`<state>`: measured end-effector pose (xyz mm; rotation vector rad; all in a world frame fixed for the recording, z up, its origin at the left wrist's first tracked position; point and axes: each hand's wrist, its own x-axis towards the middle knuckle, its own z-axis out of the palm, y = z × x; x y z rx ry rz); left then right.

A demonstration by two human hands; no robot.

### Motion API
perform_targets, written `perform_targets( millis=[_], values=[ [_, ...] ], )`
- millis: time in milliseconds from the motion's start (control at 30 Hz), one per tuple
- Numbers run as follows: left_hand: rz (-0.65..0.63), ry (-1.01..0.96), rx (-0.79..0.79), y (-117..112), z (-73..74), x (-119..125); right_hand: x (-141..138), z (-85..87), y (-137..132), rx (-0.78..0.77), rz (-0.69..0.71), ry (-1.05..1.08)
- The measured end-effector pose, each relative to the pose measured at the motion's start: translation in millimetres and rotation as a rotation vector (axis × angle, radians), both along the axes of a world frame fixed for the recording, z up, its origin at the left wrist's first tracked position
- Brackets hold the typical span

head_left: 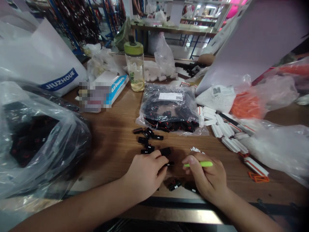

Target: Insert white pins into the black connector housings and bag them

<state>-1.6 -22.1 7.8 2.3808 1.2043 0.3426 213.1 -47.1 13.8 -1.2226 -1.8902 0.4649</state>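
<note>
My left hand [146, 172] is closed, pinching a small black connector [169, 164] at its fingertips above the wooden table [116, 145]. My right hand [209, 177] is closed round a thin green tool [199, 164] whose tip points left toward that connector. Several loose black connectors [149, 140] lie just beyond my left hand, and two more [175, 185] sit between my wrists. A small white part [196, 149] lies just past my right hand.
A clear bag of black connectors [170, 111] lies ahead. White connectors [227, 132] and orange pieces [258, 177] spread to the right among plastic bags. A big bag of dark parts [36, 138] fills the left. A green-lidded bottle [134, 66] and a box [106, 91] stand farther back.
</note>
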Motion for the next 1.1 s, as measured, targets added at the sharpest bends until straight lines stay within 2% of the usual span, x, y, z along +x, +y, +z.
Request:
perform_targets(
  millis=[200, 533, 667, 733, 933, 1033, 1100],
  values=[
    [0.001, -0.007, -0.009, 0.0, 1.5, 0.8, -2.0, -2.1, 0.5, -0.027, 0.004, 0.02],
    [0.003, 0.007, 0.026, -1.2, 1.4, -0.4, -9.3, 4.5, 3.1, -0.056, -0.036, -0.135],
    [0.011, 0.002, 0.032, -2.2, 1.9, -0.5, -15.4, 9.2, 0.1, 0.0, 0.082, -0.192],
    [0.022, 0.005, 0.037, -3.0, 0.8, 0.5, -13.6, 9.1, -3.3, 0.047, 0.11, -0.15],
    [0.028, -0.039, 0.124, 0.5, 3.0, -2.4, 2.9, 5.8, -4.1, 0.074, -0.133, 0.117],
    [0.068, -0.098, 0.189, 15.0, 15.5, -18.7, 6.8, 4.6, 1.3, 0.107, -0.2, 0.157],
    [0.152, -0.023, 0.211, 28.9, 25.4, -33.5, 7.3, 3.9, 3.9, 0.116, -0.213, 0.161]
  ],
)
